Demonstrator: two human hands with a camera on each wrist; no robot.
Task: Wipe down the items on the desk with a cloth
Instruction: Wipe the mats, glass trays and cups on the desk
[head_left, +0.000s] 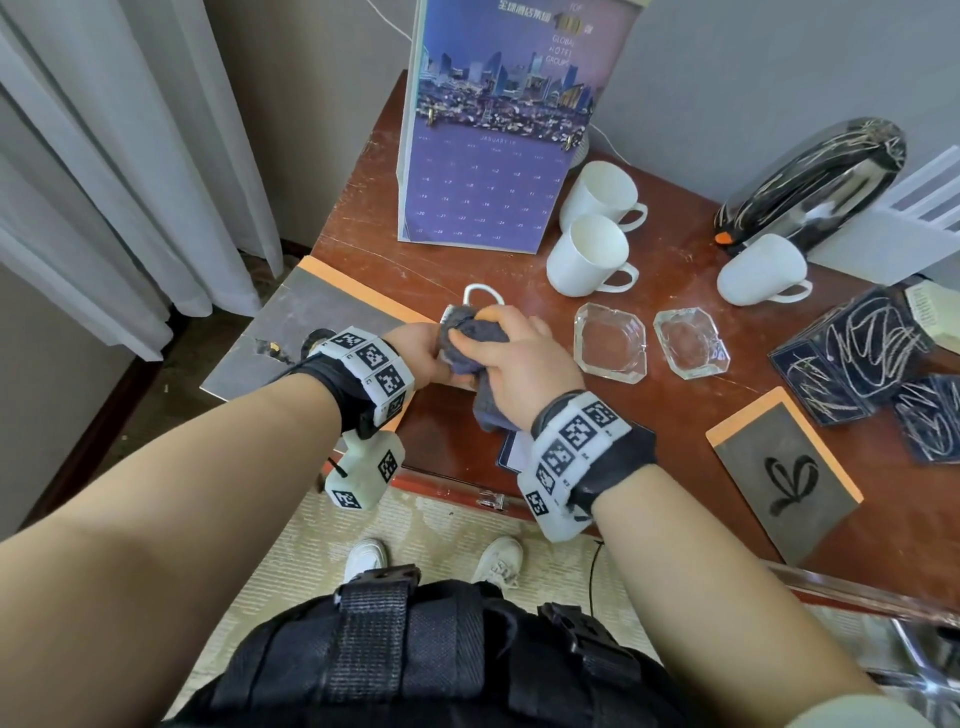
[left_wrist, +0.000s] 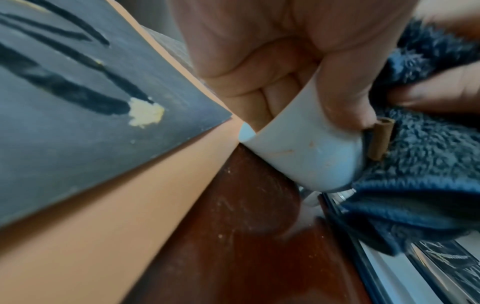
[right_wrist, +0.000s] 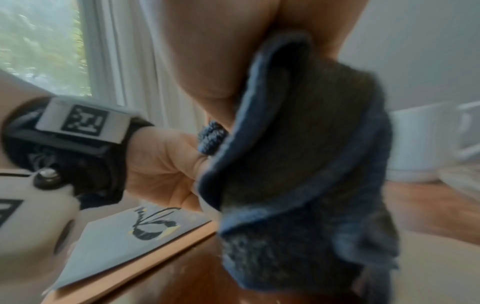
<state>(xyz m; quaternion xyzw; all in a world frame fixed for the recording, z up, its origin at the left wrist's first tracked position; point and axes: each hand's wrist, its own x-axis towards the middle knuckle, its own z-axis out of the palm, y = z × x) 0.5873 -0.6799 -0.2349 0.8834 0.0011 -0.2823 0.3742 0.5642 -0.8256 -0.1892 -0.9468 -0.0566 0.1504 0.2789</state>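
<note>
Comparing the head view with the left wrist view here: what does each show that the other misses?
Head only: three more white mugs, two glass ashtrays, the calendar and both wrists. Left wrist only: the left hand with its fingers inside the held mug, faint marks on the mug's outside, and a chipped spot on the grey card. Both: the blue cloth bunched in the right hand against that mug, over the desk.

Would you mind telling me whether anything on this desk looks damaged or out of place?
The grey card overhanging the desk's left edge has a chipped patch where pale material shows through its dark print. A similar card lies askew near the front edge.
</note>
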